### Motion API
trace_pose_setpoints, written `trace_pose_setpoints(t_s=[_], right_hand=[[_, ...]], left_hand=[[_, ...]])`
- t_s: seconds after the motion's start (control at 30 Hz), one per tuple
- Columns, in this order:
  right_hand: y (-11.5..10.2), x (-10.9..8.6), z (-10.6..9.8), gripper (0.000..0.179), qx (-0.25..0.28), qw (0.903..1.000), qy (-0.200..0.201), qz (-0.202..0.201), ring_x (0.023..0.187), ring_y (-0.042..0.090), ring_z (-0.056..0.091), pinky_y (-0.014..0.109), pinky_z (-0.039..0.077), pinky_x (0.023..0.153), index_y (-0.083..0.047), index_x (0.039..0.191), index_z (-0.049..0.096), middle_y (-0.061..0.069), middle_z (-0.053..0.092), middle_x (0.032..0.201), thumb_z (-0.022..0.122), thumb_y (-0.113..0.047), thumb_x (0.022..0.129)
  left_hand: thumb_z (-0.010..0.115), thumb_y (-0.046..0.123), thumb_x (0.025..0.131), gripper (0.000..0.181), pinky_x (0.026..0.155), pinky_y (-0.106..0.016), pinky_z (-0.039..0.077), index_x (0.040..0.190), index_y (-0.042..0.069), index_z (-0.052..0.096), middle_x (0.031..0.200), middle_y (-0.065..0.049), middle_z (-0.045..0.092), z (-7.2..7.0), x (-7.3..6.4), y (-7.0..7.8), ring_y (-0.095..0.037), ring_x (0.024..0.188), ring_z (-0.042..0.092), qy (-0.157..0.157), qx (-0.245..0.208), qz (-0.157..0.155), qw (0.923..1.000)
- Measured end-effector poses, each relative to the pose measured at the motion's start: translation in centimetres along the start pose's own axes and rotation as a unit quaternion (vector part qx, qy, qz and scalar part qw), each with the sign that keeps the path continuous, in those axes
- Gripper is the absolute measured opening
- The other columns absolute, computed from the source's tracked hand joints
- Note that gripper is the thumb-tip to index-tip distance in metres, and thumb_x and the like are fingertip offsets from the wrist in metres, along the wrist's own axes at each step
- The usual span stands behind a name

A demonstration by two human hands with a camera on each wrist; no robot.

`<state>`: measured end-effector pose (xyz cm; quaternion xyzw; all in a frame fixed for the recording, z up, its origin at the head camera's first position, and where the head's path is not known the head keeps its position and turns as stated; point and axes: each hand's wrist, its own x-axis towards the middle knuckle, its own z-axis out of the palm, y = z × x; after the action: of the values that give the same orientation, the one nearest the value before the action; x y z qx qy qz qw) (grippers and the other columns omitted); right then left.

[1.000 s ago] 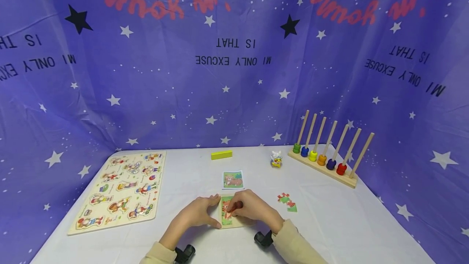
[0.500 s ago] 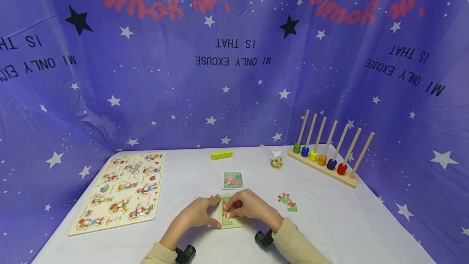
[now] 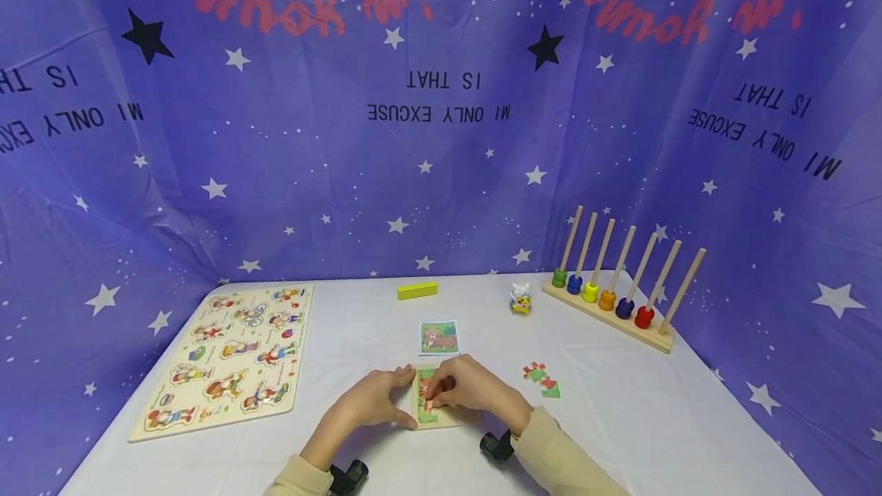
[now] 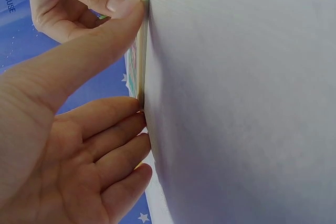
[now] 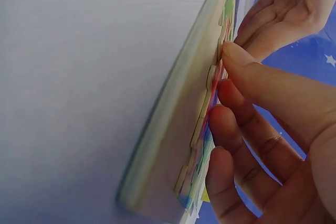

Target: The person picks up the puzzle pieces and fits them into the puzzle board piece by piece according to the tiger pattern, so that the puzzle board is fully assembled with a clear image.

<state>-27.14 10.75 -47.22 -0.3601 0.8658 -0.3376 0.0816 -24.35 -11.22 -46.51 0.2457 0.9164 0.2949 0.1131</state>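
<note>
A small wooden jigsaw board lies on the table, its left part filled with red and green pieces. At its left side is my left hand: the thumb touches the near corner and the nearly straight fingers touch the far end, as the left wrist view also shows. My right hand bends over the board, thumb and fingertips pinching a puzzle piece at the laid pieces. In the right wrist view, the thumb meets the stepped edge of those pieces, beside bare wood. My fingers hide much of the piece.
Loose puzzle pieces lie right of the board. Behind it is a picture card with a brown animal. Farther back are a yellow block, a small toy figure and a peg rack; a large picture puzzle lies at left.
The right fingertips have shifted very slightly on the board, with the piece still between them. The left hand and the loose pieces have stayed where they were.
</note>
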Motion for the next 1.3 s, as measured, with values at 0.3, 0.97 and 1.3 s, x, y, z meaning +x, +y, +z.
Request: trace_pose_setpoints(t_s=[0.3, 0.97, 1.3], right_hand=[[0.5, -0.7, -0.2, 0.014, -0.035, 0.9986, -0.012, -0.038, 0.071, -0.002, 0.054, 0.016, 0.05, 0.065, -0.016, 0.096, 0.076, -0.012, 0.065, 0.082, 0.077, -0.016, 0.082], [2.9, -5.1, -4.9, 0.018, -0.034, 0.9987, 0.026, -0.028, 0.079, 0.007, 0.061, 0.024, 0.055, 0.067, -0.01, 0.103, 0.073, 0.001, 0.069, 0.094, 0.074, -0.009, 0.085], [5.1, -7.5, -6.5, 0.018, -0.051, 0.9982, 0.033, -0.001, 0.082, 0.012, 0.062, 0.028, 0.054, 0.068, -0.011, 0.101, 0.073, -0.003, 0.069, 0.095, 0.076, -0.009, 0.083]], left_hand=[[0.086, 0.035, 0.065, 0.087, 0.109, -0.054, 0.032, 0.135, -0.004, 0.051, 0.142, -0.018, 0.046, 0.1, 0.0, -0.1, -0.039, 0.131, 0.043, 0.001, 0.002, 0.004, 1.0], [0.086, 0.034, 0.065, 0.089, 0.11, -0.053, 0.03, 0.136, -0.006, 0.05, 0.143, -0.02, 0.045, 0.3, 0.1, -0.3, -0.038, 0.133, 0.041, -0.005, -0.004, 0.011, 0.9999], [0.086, 0.035, 0.065, 0.09, 0.11, -0.053, 0.03, 0.136, -0.005, 0.05, 0.144, -0.018, 0.045, 0.3, 0.0, -0.5, -0.037, 0.133, 0.041, -0.002, -0.004, 0.009, 0.9999]])
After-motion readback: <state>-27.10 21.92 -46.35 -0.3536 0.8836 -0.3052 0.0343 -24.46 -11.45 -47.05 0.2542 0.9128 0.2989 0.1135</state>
